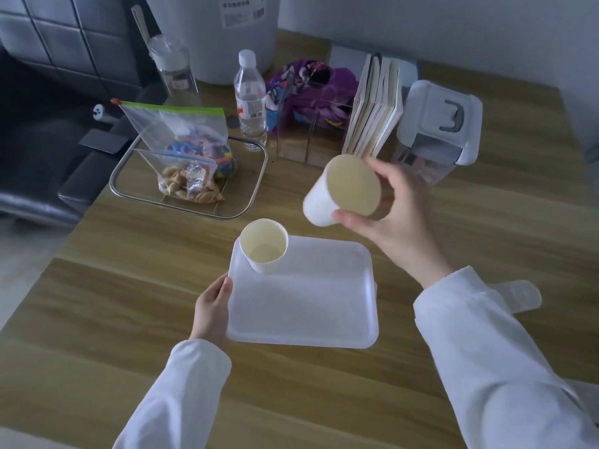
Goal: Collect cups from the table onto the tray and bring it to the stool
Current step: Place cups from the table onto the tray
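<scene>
A white rectangular tray [317, 306] lies flat on the wooden table in front of me. One white paper cup [264, 246] stands upright in the tray's far left corner. My left hand [212, 311] grips the tray's left edge, thumb on the rim. My right hand [389, 215] holds a second white paper cup [343, 192] in the air above and beyond the tray's far right corner; the cup is tilted, with its mouth turned toward me.
Behind the tray stand a wire-rimmed tray with zip bags of snacks [191, 176], a water bottle [250, 102], a clear organiser with purple cloth [311, 118], books [376, 111] and a lidded plastic box [437, 131]. A translucent lid [518, 296] lies at right. A dark sofa sits left.
</scene>
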Demonstrator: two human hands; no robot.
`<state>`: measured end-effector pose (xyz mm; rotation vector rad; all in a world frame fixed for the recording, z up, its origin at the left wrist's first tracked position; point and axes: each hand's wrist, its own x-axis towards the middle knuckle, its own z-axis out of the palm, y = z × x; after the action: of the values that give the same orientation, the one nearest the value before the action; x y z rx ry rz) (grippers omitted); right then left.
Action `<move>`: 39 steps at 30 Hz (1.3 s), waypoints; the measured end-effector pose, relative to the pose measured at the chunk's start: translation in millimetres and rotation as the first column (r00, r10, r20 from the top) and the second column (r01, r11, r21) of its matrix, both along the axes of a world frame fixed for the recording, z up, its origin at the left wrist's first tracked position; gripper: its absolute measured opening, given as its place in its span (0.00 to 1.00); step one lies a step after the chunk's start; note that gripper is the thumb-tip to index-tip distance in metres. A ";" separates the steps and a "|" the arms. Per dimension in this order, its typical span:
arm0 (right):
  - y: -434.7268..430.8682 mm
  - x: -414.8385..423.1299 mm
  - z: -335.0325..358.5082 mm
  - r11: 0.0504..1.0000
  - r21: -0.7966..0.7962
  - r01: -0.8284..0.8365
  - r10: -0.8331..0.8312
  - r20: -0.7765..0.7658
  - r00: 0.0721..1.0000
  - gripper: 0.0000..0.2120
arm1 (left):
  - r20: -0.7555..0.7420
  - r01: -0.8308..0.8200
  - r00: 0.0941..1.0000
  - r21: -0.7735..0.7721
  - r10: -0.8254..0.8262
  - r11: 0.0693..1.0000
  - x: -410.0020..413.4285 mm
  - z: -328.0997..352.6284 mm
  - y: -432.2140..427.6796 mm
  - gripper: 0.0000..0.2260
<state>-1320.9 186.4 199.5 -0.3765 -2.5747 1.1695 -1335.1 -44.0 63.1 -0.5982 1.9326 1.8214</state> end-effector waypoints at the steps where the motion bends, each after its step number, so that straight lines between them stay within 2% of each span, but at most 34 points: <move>1: -10.0 -1.9 2.9 0.999 -0.003 -0.050 0.050 0.010 0.999 0.42 | -0.003 0.003 1.000 0.006 -0.003 1.000 0.6 1.2 0.3 0.13; 5: -40.7 -9.2 2.2 0.979 0.038 -0.201 0.198 0.078 0.977 0.42 | -0.007 0.016 1.000 0.012 -0.016 1.000 1.4 0.4 2.4 0.11; 12: -61.0 -16.5 -13.3 0.947 0.119 -0.298 0.272 0.197 0.942 0.40 | -0.039 0.061 0.997 0.002 -0.061 0.998 2.8 -0.3 3.5 0.13; 20: -65.7 -18.6 -33.2 0.933 0.187 -0.309 0.252 0.276 0.928 0.40 | -0.022 0.069 0.997 -0.018 -0.069 0.997 1.8 -2.2 3.5 0.13; 35: -63.5 -15.9 -53.4 0.931 0.237 -0.277 0.212 0.265 0.941 0.43 | -0.025 0.040 0.999 0.008 -0.040 0.999 0.1 4.4 8.4 0.12; 39: -48.0 -10.5 -46.5 0.954 0.193 -0.230 0.195 0.184 0.963 0.42 | -0.030 0.038 0.999 0.001 -0.038 0.999 -1.5 3.6 7.7 0.11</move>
<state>-1331.5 138.4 153.0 -0.1534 -2.9101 0.9465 -1336.6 -36.3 66.7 -0.5331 1.9488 1.8181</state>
